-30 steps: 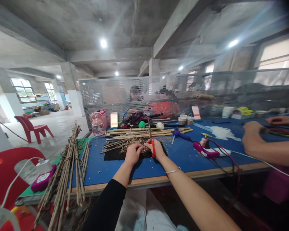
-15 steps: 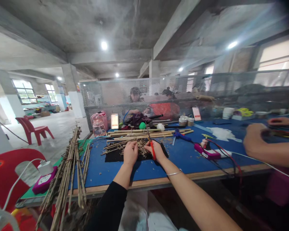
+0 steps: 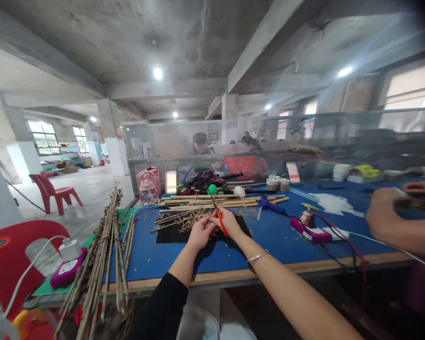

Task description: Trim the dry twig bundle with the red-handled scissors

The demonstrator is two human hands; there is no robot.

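Scissors with orange-red handles are held in my right hand, their blades pointing up and away from me. Right beside it, my left hand is closed in a pinch close to the right fingers; what it pinches is too small to make out. Both hands are over a black cloth, where a heap of short dry twig pieces lies just beyond them. Behind the heap, several longer pale sticks lie across the blue table mat.
A bundle of long dry stalks overhangs the table's left end near a purple power strip. To the right lie a blue glue gun, another purple power strip and cables. A co-worker's arm reaches in at far right.
My left hand has moved right, from the twig heap to beside my right hand. The right hand still holds the scissors. The whole view has shifted slightly.
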